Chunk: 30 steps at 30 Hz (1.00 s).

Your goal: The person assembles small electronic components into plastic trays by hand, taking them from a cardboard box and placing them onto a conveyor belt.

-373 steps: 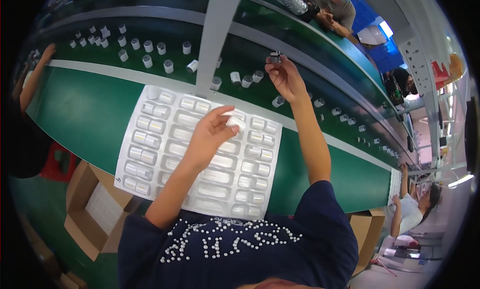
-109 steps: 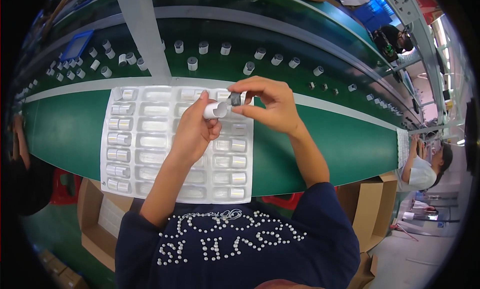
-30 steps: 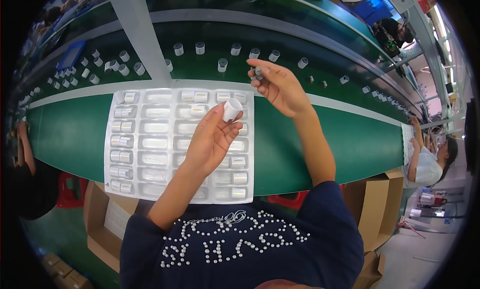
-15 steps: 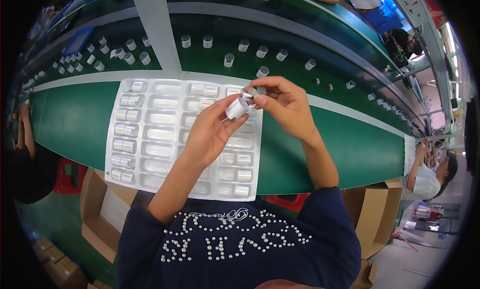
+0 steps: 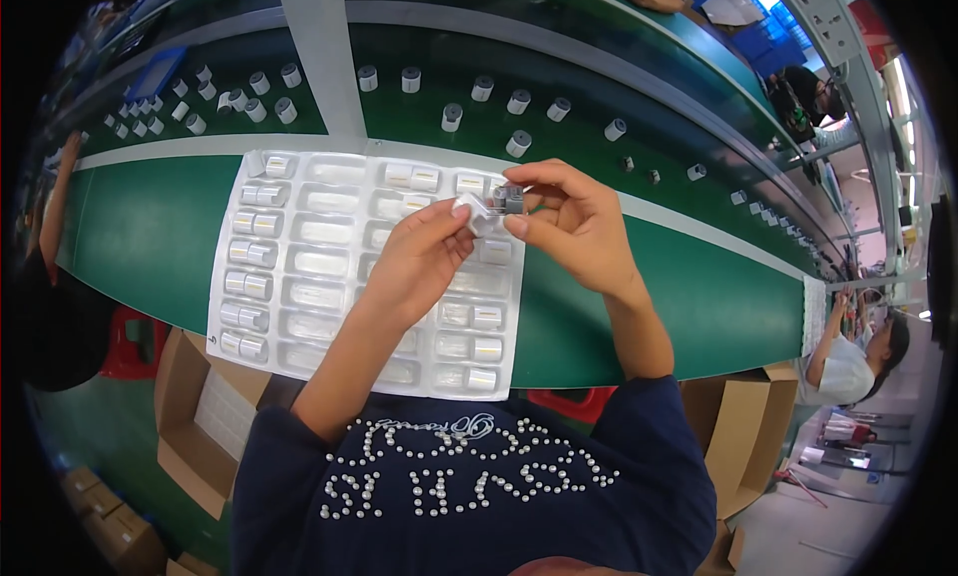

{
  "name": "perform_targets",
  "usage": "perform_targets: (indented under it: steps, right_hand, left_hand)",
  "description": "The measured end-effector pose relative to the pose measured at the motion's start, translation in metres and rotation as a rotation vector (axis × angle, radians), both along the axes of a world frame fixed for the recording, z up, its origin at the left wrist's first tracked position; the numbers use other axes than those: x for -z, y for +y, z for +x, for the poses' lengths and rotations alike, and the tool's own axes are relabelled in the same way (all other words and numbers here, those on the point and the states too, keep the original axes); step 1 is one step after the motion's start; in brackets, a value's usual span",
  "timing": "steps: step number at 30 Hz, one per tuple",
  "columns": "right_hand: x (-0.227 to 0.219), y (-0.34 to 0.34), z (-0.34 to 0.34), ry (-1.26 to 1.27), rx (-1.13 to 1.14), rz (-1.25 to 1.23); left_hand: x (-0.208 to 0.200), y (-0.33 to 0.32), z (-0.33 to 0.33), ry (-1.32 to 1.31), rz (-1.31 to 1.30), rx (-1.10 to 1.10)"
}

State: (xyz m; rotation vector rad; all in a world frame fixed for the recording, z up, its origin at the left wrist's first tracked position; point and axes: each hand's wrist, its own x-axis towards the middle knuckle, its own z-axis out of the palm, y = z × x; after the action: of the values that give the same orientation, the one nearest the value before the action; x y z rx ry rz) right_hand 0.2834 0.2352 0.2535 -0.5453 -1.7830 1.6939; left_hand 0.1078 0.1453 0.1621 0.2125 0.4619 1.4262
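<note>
A small white cylindrical housing [image 5: 470,213] is pinched in the fingers of my left hand [image 5: 411,267], its outer end turned toward the right. Against it, the thumb and fingertips of my right hand [image 5: 582,232] hold a small grey metallic part [image 5: 513,197]. The two pieces are very close; whether they touch I cannot tell. Both hands are above the right part of a white plastic tray [image 5: 319,236] with moulded pockets. White cylinders [image 5: 257,224] fill the tray's left column in pairs. Others lie singly or paired in the columns on the right.
Behind the tray, several white cylinders [image 5: 518,143] stand on a green conveyor belt [image 5: 399,117], with a metal post [image 5: 324,67] rising there. Open cardboard boxes [image 5: 195,436] flank me below the green table [image 5: 150,227]. Other people [image 5: 843,346] sit at both sides.
The white housing has tilted and its opening no longer faces up. My right hand has turned the metallic part and lowered it beside the housing. Cylinders on the belt have shifted slightly left.
</note>
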Motion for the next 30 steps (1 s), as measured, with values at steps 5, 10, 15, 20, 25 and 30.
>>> perform_targets:
  steps: [5, 10, 15, 20, 25, 30]
  right_hand:
    - [0.007, -0.001, -0.002, -0.092, 0.139, 0.608]
    - [0.007, -0.005, -0.009, -0.183, 0.149, 0.783]
    - [0.007, -0.003, -0.008, -0.279, 0.114, 0.816]
    - [0.007, 0.005, -0.007, -0.252, 0.067, 0.684]
    - [0.011, 0.011, -0.003, -0.288, 0.017, 0.635]
    - [0.018, 0.003, -0.011, -0.308, 0.014, 0.684]
  left_hand:
    - [-0.010, -0.002, 0.002, -0.007, -0.067, -0.195]
    - [-0.019, -0.005, 0.002, -0.028, 0.043, -0.156]
    - [-0.012, -0.005, 0.001, 0.088, 0.028, -0.170]
    - [-0.008, -0.005, -0.001, 0.198, 0.055, -0.089]
    - [-0.002, -0.003, 0.002, 0.267, 0.064, -0.044]
    - [-0.003, 0.001, 0.018, 0.646, 0.075, -0.158]
